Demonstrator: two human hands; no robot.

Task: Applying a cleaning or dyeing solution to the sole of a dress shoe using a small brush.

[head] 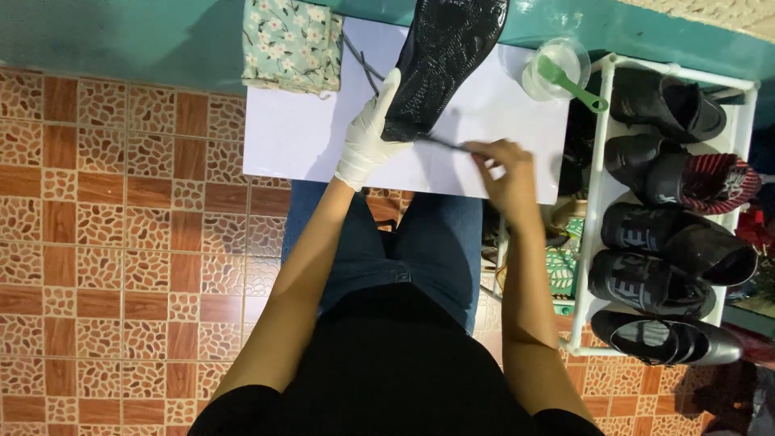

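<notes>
My left hand [367, 133], in a white glove, grips the heel end of a black shoe [442, 56] that is turned sole up over a white table [299, 137]. The patterned black sole faces me. My right hand [507, 173] is bare and pinches a thin dark tool [448, 143] whose tip reaches the heel edge of the shoe. Both hands are above the near half of the table. A dark lace [363, 66] trails from the shoe across the table.
A folded floral cloth [292, 42] lies at the table's far left. A clear cup [557, 66] with a green brush stands at the far right. A white rack [599, 202] with several dark shoes stands to the right. Tiled floor [121, 242] spreads left.
</notes>
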